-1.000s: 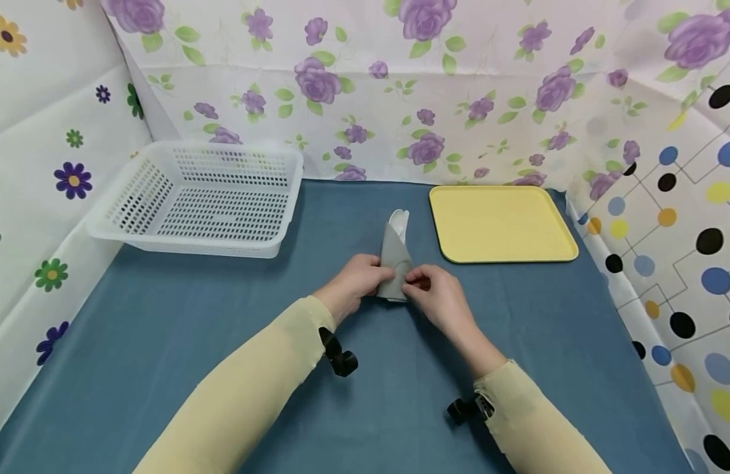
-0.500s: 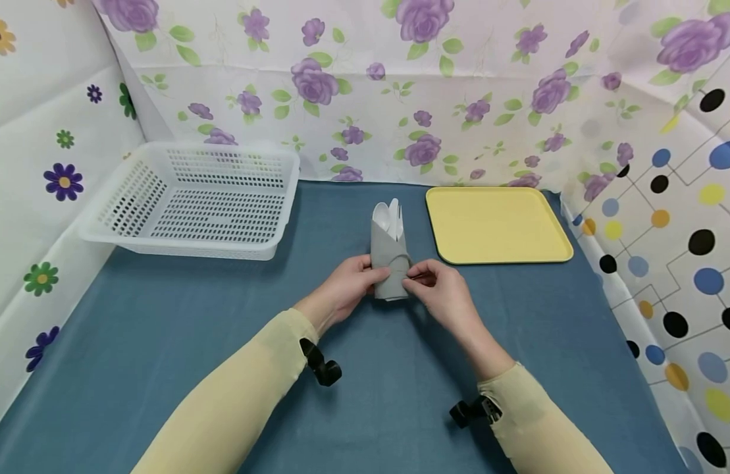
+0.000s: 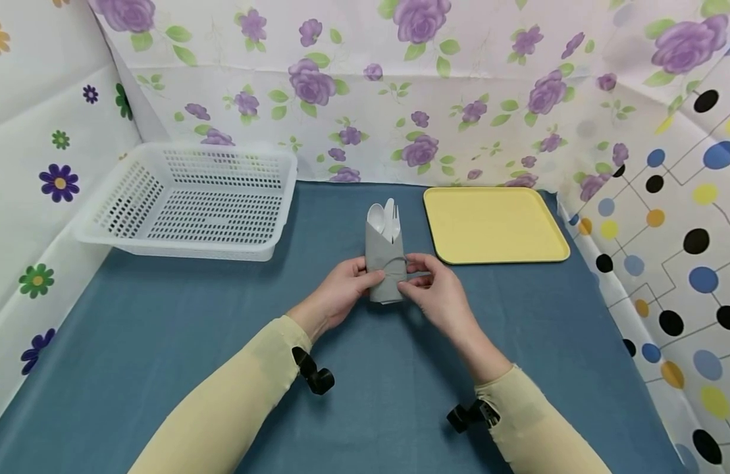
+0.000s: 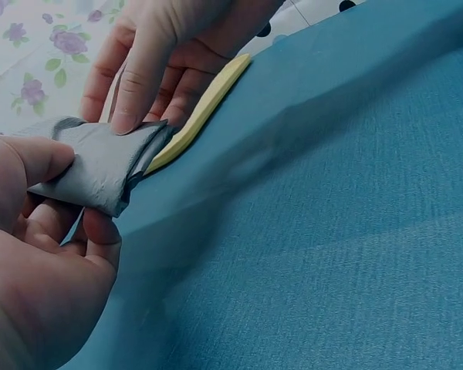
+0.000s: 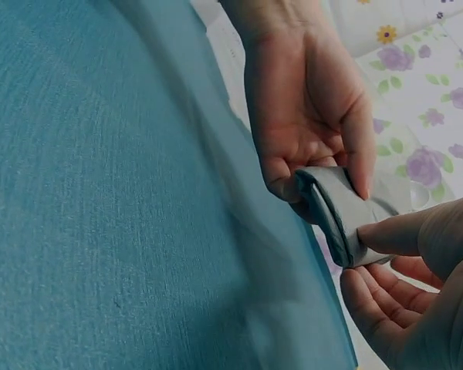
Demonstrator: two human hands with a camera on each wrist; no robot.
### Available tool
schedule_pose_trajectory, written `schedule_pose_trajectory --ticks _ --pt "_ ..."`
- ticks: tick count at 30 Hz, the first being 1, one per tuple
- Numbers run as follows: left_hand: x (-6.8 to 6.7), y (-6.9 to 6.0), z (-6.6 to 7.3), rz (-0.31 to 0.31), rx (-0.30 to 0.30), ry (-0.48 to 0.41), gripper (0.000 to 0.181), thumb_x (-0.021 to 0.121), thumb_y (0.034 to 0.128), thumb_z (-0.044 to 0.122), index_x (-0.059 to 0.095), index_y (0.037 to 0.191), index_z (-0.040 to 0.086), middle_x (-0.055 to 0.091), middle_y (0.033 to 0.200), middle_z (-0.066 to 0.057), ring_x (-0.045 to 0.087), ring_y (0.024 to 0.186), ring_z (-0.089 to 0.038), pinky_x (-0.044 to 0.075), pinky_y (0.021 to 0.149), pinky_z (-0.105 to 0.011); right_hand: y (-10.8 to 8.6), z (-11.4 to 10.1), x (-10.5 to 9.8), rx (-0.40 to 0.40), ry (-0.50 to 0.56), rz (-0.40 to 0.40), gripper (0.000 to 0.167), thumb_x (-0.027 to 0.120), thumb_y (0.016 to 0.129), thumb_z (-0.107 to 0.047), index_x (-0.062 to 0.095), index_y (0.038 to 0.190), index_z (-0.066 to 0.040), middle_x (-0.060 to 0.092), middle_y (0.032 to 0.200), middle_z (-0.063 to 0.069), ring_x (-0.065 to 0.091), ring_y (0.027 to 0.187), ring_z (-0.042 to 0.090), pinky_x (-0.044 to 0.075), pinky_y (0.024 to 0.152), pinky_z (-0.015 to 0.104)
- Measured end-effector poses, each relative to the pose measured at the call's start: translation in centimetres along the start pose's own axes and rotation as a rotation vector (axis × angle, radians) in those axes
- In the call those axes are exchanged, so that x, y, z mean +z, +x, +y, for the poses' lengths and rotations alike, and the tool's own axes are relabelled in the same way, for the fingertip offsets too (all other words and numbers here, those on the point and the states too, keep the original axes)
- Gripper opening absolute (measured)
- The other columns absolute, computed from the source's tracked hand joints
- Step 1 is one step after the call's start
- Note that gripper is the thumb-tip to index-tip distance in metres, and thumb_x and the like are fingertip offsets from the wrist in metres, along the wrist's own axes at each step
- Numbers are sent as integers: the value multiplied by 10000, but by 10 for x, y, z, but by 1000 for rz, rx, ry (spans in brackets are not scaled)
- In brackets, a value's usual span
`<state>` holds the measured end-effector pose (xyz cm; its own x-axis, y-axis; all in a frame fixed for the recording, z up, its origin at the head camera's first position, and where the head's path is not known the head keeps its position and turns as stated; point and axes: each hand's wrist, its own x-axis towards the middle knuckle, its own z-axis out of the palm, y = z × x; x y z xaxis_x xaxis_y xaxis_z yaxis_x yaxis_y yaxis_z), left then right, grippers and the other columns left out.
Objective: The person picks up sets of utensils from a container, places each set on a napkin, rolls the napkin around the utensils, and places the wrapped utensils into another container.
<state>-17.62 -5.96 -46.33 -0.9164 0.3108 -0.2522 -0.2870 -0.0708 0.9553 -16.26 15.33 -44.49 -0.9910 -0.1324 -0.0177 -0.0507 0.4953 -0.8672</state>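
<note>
A grey cloth napkin [image 3: 381, 253] is rolled into a pouch, standing nearly upright above the blue cloth. From its top stick out a white spoon [image 3: 376, 216], a fork [image 3: 396, 220] and, between them, a narrow white piece like a knife handle. A thin grey cord [image 3: 395, 261] crosses the napkin's front. My left hand [image 3: 336, 289] grips the roll's left side, thumb in front and fingers behind. On the opposite edge, my right hand [image 3: 438, 293] pinches the napkin. Its folded bottom end shows in both wrist views, where the cutlery is mostly hidden.
At the back left stands a white perforated plastic basket [image 3: 270, 249]. A yellow tray [image 3: 497, 224] lies at the back right, close beyond my right hand. Blue cloth [image 3: 376, 408] covers the table, with patterned sheets [image 3: 353, 99] hanging behind and at both sides.
The napkin roll has turned from a narrow, tilted view to face me, exposing the spoon and fork. Both hands have shifted slightly left with it, and the right fingers have spread along its edge.
</note>
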Motion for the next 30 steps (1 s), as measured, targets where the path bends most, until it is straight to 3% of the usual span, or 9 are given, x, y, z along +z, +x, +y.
schedule_pose_trajectory --ticks 3,13,22,30 --pt "1 -1 0 9 4 3 413 639 1139 138 604 1516 -25 711 1423 -163 666 1240 -236 529 1060 -407 1 0 0 7 13 -4 535 835 1001 -68 651 1502 -97 711 1300 133 731 1065 273 626 890 447" --pt "1 -3 -1 4 10 7 414 639 1137 138 610 1517 -25 707 1436 -165 659 1272 -244 529 1060 -406 6 1 -1 82 222 -47 609 807 1009 -16 571 1566 -80 698 1351 191 680 1066 288 561 850 272" --pt "3 -5 0 -7 16 8 411 629 1145 137 604 1525 -18 712 1434 -152 663 1285 -236 529 1077 -408 6 2 -1 149 231 -12 359 793 1058 -171 709 1399 -97 653 1420 98 694 1101 265 585 900 342" --pt "5 -6 -1 -29 18 8 419 618 1152 139 585 1535 -28 703 1443 -168 661 1305 -247 532 1099 -420 8 4 3 109 207 77 203 710 1119 -227 746 1237 -65 693 1202 144 716 985 290 640 889 461"
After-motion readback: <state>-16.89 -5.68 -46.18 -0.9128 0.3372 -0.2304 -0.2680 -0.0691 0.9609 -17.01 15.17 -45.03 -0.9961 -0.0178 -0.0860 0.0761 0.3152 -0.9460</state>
